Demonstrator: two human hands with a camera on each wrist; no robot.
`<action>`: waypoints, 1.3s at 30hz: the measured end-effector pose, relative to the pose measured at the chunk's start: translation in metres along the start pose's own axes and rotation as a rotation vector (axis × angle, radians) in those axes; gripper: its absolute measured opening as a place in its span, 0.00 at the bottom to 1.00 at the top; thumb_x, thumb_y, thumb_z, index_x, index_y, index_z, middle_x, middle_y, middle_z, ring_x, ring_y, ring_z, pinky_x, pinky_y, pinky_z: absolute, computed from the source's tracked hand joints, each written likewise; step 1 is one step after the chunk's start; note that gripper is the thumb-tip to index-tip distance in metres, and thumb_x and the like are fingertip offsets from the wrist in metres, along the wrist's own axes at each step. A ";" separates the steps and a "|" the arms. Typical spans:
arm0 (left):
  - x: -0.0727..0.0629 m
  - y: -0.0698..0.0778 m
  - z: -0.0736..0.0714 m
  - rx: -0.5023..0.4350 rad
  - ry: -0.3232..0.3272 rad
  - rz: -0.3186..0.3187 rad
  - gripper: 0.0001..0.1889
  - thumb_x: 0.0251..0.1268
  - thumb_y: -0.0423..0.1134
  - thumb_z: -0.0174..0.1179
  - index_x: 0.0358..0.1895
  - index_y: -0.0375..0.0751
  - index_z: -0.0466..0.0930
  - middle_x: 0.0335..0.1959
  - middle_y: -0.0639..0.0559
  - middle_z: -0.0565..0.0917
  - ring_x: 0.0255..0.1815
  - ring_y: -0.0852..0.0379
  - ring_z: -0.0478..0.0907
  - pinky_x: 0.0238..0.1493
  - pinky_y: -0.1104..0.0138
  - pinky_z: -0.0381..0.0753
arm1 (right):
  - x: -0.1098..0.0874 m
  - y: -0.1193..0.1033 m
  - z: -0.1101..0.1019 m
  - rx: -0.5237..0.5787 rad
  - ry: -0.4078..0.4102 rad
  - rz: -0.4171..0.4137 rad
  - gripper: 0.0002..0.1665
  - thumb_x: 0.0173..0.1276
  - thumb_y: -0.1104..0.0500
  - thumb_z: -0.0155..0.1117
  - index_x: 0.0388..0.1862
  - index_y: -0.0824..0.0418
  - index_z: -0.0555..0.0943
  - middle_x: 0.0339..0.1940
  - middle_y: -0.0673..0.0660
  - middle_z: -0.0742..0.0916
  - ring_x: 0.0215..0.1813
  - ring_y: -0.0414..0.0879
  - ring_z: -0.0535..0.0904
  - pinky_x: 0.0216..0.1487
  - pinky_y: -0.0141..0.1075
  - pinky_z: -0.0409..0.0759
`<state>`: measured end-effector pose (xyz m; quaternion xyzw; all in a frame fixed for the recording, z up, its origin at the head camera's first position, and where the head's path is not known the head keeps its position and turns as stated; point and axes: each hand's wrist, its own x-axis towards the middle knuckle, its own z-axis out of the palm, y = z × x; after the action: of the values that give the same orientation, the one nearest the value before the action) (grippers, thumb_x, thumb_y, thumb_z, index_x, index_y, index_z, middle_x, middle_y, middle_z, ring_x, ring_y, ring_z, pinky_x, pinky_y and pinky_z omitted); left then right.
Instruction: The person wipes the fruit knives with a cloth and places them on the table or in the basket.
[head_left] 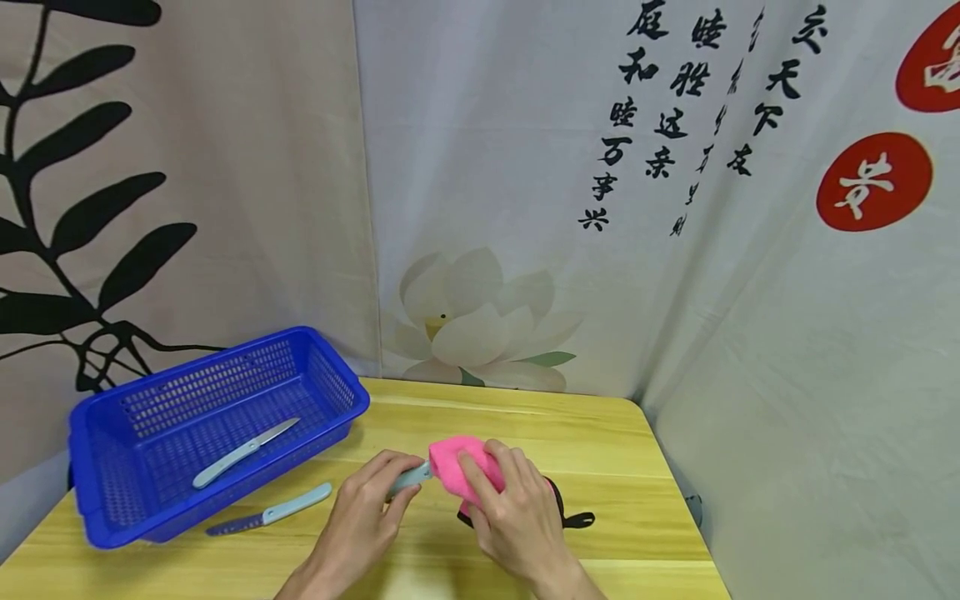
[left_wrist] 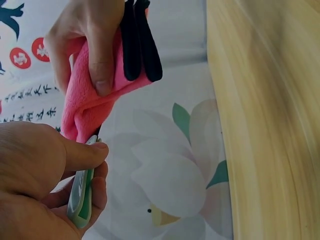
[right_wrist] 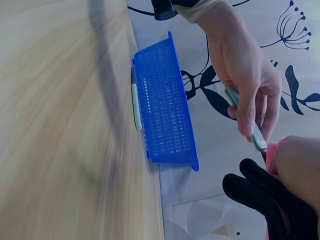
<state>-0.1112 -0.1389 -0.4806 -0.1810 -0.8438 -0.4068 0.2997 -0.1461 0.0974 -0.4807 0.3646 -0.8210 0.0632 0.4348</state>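
Observation:
My left hand (head_left: 367, 510) grips a knife by its pale blue handle (head_left: 411, 477), thumb on top and fingers curled beneath. Folded around that knife's blade is a pink cloth (head_left: 452, 468) with black edging, which my right hand (head_left: 519, 518) holds from above. The cloth hides most of the blade; only a sliver by the handle shows in the right wrist view. Both hands are raised over the table. On the tabletop, left of my left hand, lies a second knife (head_left: 296, 505) with a pale blue handle and a dark speckled blade.
A blue plastic basket (head_left: 225, 360) stands at the table's left side, with another pale-handled knife (head_left: 238, 458) inside. Beneath everything is a yellow wood-grain table (head_left: 630, 467). Behind it hangs a printed curtain (head_left: 480, 167), and the table's right edge meets more hanging fabric.

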 end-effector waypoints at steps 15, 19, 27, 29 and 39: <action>-0.002 -0.001 -0.002 0.002 0.012 -0.020 0.22 0.59 0.18 0.79 0.54 0.40 0.92 0.46 0.51 0.91 0.42 0.64 0.90 0.37 0.75 0.90 | -0.009 0.026 -0.001 0.017 -0.028 0.108 0.37 0.55 0.55 0.86 0.67 0.53 0.88 0.59 0.64 0.87 0.47 0.52 0.83 0.41 0.41 0.90; -0.002 -0.001 -0.003 -0.006 0.009 -0.045 0.21 0.62 0.21 0.79 0.55 0.43 0.93 0.47 0.53 0.92 0.43 0.62 0.91 0.41 0.71 0.92 | -0.012 0.034 -0.003 0.021 -0.001 0.141 0.37 0.55 0.57 0.85 0.66 0.54 0.89 0.58 0.66 0.87 0.49 0.56 0.86 0.42 0.46 0.92; 0.001 -0.002 -0.005 -0.114 -0.009 -0.139 0.18 0.67 0.27 0.79 0.57 0.46 0.93 0.47 0.57 0.94 0.43 0.68 0.87 0.41 0.69 0.90 | -0.013 0.043 -0.006 0.090 0.102 0.207 0.36 0.57 0.60 0.80 0.68 0.54 0.89 0.58 0.67 0.87 0.50 0.57 0.87 0.38 0.50 0.93; 0.002 0.000 -0.007 -0.208 -0.056 -0.250 0.16 0.71 0.31 0.77 0.59 0.48 0.93 0.47 0.57 0.94 0.42 0.69 0.87 0.41 0.70 0.89 | -0.014 0.042 -0.006 0.106 0.121 0.210 0.36 0.57 0.61 0.79 0.68 0.55 0.89 0.58 0.67 0.87 0.50 0.57 0.87 0.38 0.49 0.92; 0.011 0.004 -0.017 -0.723 -0.248 -0.628 0.22 0.87 0.42 0.65 0.73 0.34 0.78 0.59 0.42 0.92 0.54 0.60 0.91 0.52 0.69 0.92 | -0.009 0.037 -0.004 0.181 0.228 0.154 0.33 0.60 0.62 0.72 0.68 0.59 0.89 0.56 0.68 0.86 0.51 0.57 0.85 0.38 0.47 0.92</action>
<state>-0.1111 -0.1489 -0.4630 -0.0574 -0.6916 -0.7196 -0.0224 -0.1645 0.1312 -0.4771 0.3289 -0.7828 0.2110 0.4842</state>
